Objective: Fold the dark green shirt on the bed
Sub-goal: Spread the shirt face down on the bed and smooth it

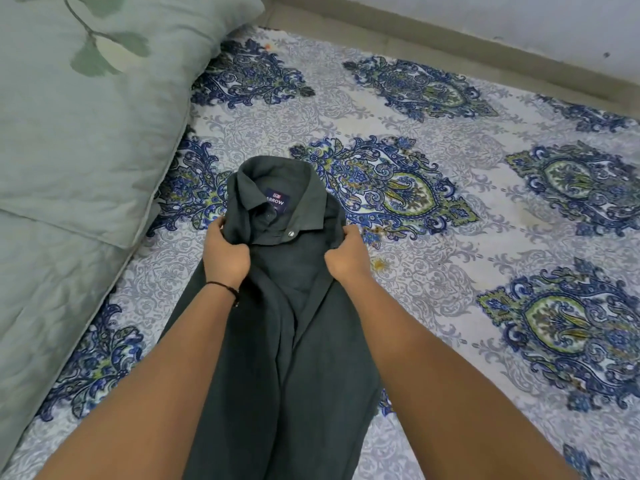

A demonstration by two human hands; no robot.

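The dark green shirt [287, 341] lies on the bed as a long narrow strip, collar at the far end, with a blue label showing inside the neck. My left hand [225, 254] grips the shirt's left shoulder just below the collar. Opposite it, my right hand [346, 256] is closed on the right shoulder. Both fists pinch the cloth, and the collar end stands slightly raised between them. The shirt's lower part runs toward me between my forearms and leaves the frame at the bottom.
The bed [485, 237] has a white sheet with blue and green paisley motifs. A pale green pillow [86, 116] and a matching quilt [45, 289] lie along the left. A wall ledge [450, 39] runs behind the bed.
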